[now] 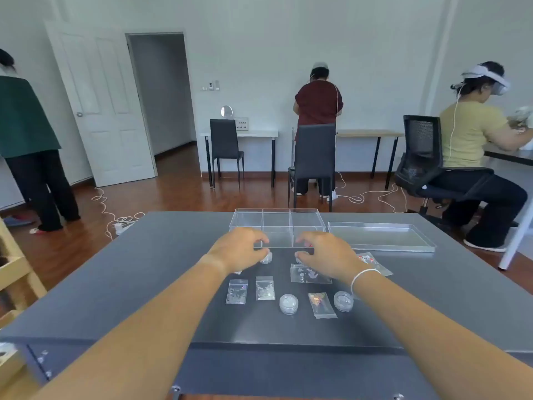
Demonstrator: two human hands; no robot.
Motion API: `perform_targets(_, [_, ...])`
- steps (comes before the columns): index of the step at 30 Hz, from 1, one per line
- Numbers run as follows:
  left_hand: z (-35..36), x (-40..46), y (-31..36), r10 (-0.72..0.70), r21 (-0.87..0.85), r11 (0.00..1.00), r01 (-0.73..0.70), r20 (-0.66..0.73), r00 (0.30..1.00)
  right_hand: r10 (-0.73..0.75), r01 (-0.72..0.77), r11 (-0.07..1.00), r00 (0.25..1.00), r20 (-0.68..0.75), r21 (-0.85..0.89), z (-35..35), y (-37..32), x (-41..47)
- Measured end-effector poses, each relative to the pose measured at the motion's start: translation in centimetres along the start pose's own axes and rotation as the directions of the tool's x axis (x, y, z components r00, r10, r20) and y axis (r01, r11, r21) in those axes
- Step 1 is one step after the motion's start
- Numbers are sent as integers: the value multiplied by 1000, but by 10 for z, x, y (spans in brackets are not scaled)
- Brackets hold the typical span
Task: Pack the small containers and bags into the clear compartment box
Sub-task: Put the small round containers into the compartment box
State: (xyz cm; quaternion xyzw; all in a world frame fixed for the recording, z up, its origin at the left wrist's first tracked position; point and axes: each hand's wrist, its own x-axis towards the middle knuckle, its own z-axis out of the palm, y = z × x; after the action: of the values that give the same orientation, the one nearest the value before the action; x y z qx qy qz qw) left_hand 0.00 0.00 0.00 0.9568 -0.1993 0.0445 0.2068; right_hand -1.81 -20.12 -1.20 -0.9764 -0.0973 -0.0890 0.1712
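While nothing is packed yet, both hands sit at the near edge of the clear compartment box (pixel 277 226), which stands empty at the far middle of the grey table (pixel 173 284). Left to right: two small zip bags (pixel 236 291) and (pixel 265 288) with glittery bits, flat on the table. Left hand (pixel 238 251), fingers curled loosely and slightly spread, tips at the box's near rim; whether they actually pinch it, cannot tell. A small round jar (pixel 266 257) is just under its fingers. Centre front, another clear jar (pixel 288 304), then a bag with orange foil (pixel 320 305), then a third jar (pixel 343 301). Right hand (pixel 326 256), fingers bent and apart, tips at the box rim, covering a jar beneath and part of a wider flat bag (pixel 310 275); a white wrist band (pixel 364 278) behind it. One more bag (pixel 367 259) peeks out right of that hand. Box lid (pixel 380 236) lies apart to the right, near the table edge.

Handling, judged: jars light, rigid, smooth; take by the sides from above. Bags limp, slippery, near weightless; pinch a corner or the zip edge. Box stiff acrylic, likely slides easily.

Room: open table left and near side; far edge close behind box, lid crowds the right.
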Motion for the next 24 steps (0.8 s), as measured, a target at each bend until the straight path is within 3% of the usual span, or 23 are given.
perform_targets(6, [14,2,-8,-1,29,1000,-1,42,999,17,-17,1000,1000,17,-10,10,5,4])
perform_targets(24, [26,5,-15,66,-151,986,-75,-63,996,33,-33,998,999,14,47,8,10,8])
